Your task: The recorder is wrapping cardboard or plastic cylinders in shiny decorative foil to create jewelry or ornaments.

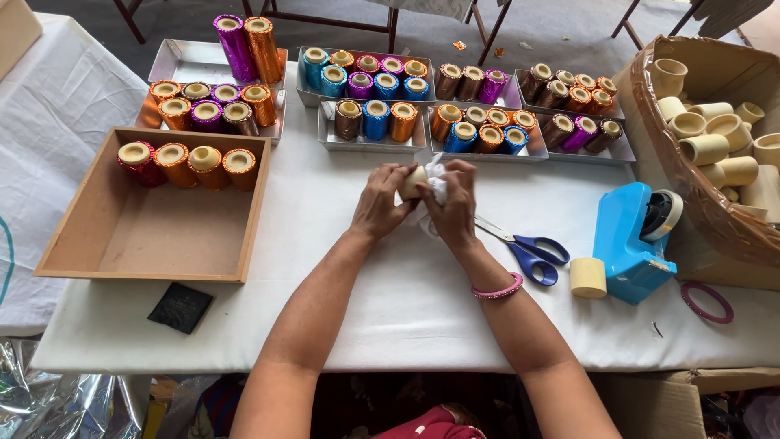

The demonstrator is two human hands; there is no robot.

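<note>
A white-covered table [390, 317] stood on grey floor, crowded with trays of foil-wrapped rolls.
Mid-table, the left hand [379, 203] and right hand [452, 207] together gripped a cream roll [411, 182] with white paper [433, 180] pressed between them; scissors [524, 246] lay nearby.

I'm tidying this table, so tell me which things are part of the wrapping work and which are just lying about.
In use:
left hand
right hand
cream cardboard tube
white sheet
blue-handled scissors
blue tape dispenser

Lying about:
black square packet
pink ring
wooden tray
</note>
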